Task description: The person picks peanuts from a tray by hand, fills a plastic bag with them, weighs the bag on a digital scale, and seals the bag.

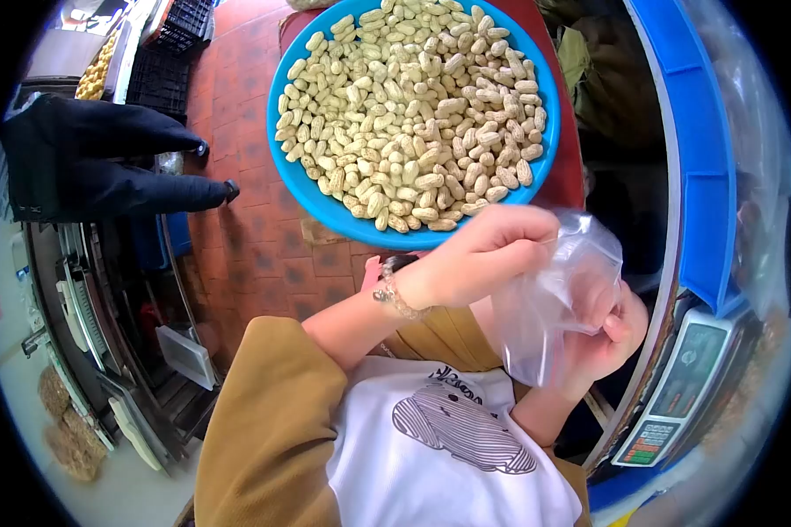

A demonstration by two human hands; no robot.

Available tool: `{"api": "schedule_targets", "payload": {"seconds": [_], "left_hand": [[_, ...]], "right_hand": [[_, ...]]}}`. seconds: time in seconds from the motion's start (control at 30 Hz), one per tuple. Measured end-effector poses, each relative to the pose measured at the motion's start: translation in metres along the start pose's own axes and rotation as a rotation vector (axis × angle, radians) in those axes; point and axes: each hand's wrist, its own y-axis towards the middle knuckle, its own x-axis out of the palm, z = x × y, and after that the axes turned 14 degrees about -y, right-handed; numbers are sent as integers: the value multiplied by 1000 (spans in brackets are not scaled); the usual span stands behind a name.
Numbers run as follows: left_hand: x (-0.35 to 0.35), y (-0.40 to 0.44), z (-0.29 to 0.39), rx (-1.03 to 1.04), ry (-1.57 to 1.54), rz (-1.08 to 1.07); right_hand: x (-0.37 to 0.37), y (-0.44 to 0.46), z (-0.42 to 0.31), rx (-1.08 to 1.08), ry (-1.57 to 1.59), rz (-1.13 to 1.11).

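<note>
A clear plastic bag (536, 325) hangs between my two hands, in front of my chest. My left hand (501, 246), with a beaded bracelet (400, 294) on the wrist, is closed on the upper edge of the bag. My right hand (611, 329) grips the bag's other side, thumb and fingers pinched together; part of it shows through the film. Just beyond my hands is a wide blue basin (360, 230) heaped with peanuts in their shells (413, 114). The bag looks to hold nothing.
A digital scale (677, 386) stands at the right beside blue trays (707, 220). At the left a person in dark trousers (149, 189) stands on the red tiled floor (264, 281). Black crates (163, 66) are at the upper left, and metal racks line the lower left.
</note>
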Motion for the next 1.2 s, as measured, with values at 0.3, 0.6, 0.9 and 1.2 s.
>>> {"api": "schedule_targets", "payload": {"seconds": [0.3, 0.6, 0.9, 1.2], "left_hand": [[64, -13, -23, 396, 830, 7], [78, -21, -36, 551, 1388, 277], [97, -41, -31, 627, 1221, 131], [85, -38, -28, 695, 1023, 164]], "right_hand": [[10, -48, 27, -447, -561, 79], [-40, -68, 26, -607, -889, 558], [-14, -76, 5, -956, -1201, 379], [-4, -10, -54, -590, -1654, 121]]}}
